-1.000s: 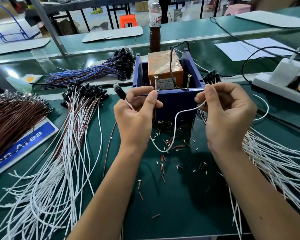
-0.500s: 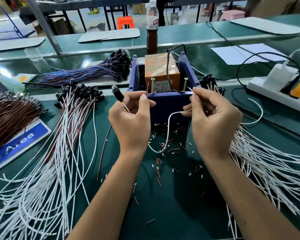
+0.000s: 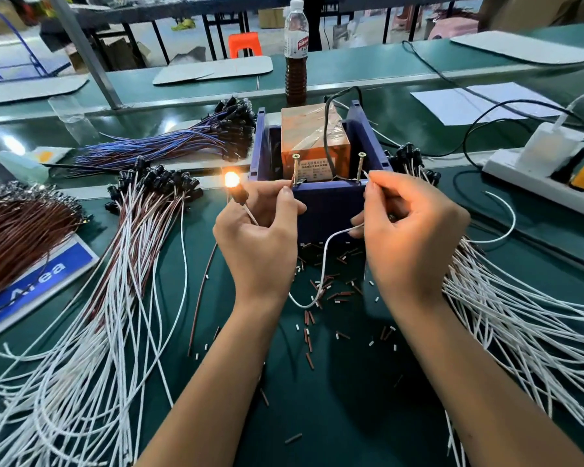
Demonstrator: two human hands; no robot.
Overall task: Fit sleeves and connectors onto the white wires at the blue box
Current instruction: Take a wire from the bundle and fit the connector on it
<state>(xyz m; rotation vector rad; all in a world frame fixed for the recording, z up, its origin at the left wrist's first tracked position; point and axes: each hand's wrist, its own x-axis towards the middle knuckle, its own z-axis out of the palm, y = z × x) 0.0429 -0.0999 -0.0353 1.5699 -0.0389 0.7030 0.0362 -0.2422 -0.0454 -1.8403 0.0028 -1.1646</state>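
1. Right now my left hand (image 3: 260,241) pinches a brown lead end between thumb and forefinger, at the left screw (image 3: 295,170) on the front wall of the blue box (image 3: 331,203).
2. Beside that hand's knuckles a small black lamp holder (image 3: 240,195) stands tilted, and its bulb (image 3: 231,179) glows orange.
3. My right hand (image 3: 415,237) pinches the end of a white wire (image 3: 324,264) just beside the right screw (image 3: 361,166); whether the wire tip touches the screw I cannot tell.
4. That white wire sags in a loop over the green mat (image 3: 334,399) between my wrists.
5. Inside the blue box sits an orange block (image 3: 312,136) wrapped in clear tape, with a black cable (image 3: 327,129) over it.
6. Short brown and white sleeve offcuts (image 3: 331,294) lie scattered on the mat in front of the box.
7. A fan of white wires with black ends (image 3: 91,332) lies to my left, and another bundle of white wires (image 3: 520,325) to my right.
8. Behind the box stands a bottle (image 3: 296,62) of dark liquid; a white power strip (image 3: 553,176) lies at far right.
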